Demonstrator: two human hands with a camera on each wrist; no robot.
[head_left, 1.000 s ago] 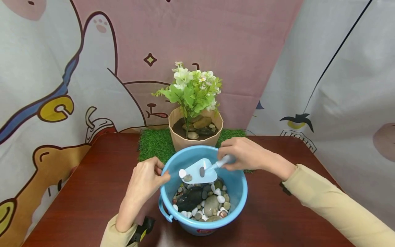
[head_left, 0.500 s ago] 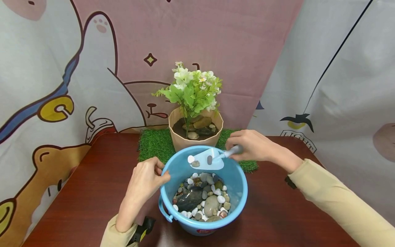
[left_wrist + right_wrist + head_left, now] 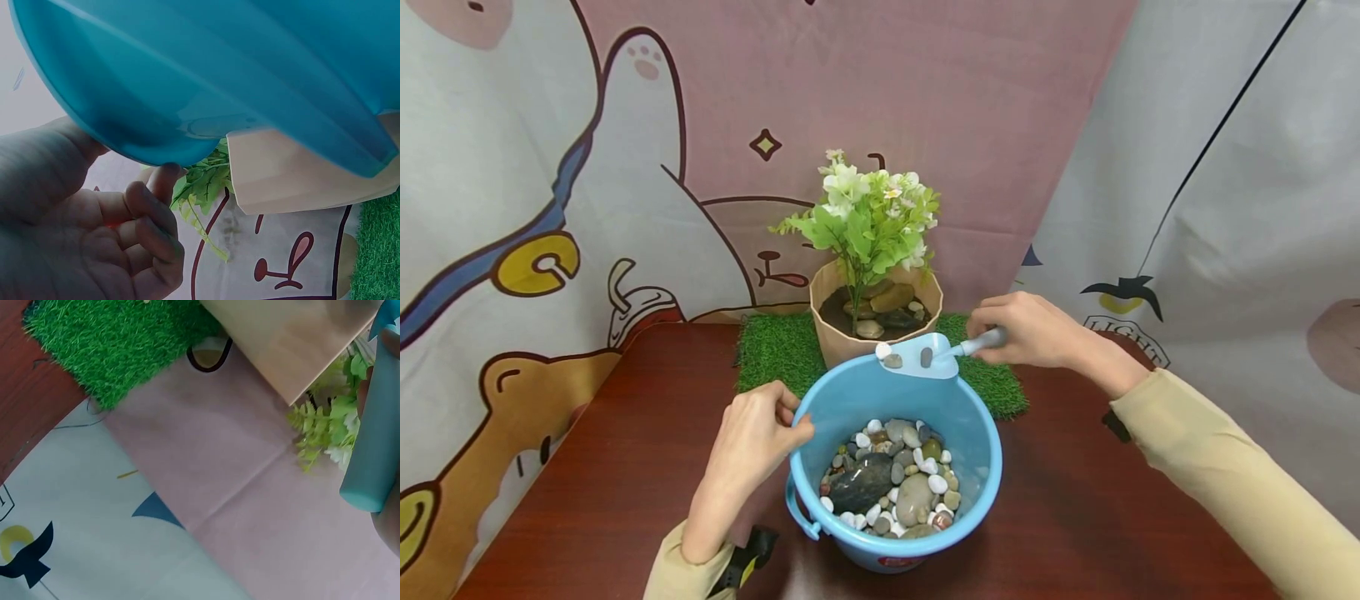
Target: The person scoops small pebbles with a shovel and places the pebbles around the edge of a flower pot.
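In the head view, my right hand [image 3: 1018,329] grips the grey-blue handle of a small light-blue shovel [image 3: 912,353]. Its blade is over the bucket's far rim, before the planter, carrying a white pebble [image 3: 883,351], a brownish one [image 3: 892,361] and a dark grey one [image 3: 927,357]. The blue bucket [image 3: 850,400] holds many pebbles [image 3: 937,484], a large black stone [image 3: 863,483] and a large grey stone [image 3: 914,498]. My left hand [image 3: 752,437] pinches the bucket's left rim between thumb and fingers. The right wrist view shows the handle end [image 3: 375,444] in my fingers.
Behind the bucket, a beige planter [image 3: 842,346] with soil, stones and a white-flowered plant [image 3: 868,217] stands on a green turf mat [image 3: 782,346]. Under everything is a dark red-brown table [image 3: 647,392]. A cartoon-printed cloth [image 3: 970,100] hangs behind.
My right hand has lifted the shovel with its pebbles from inside the bucket, up, away and rightward to the far rim. My left hand has stayed on the left rim.
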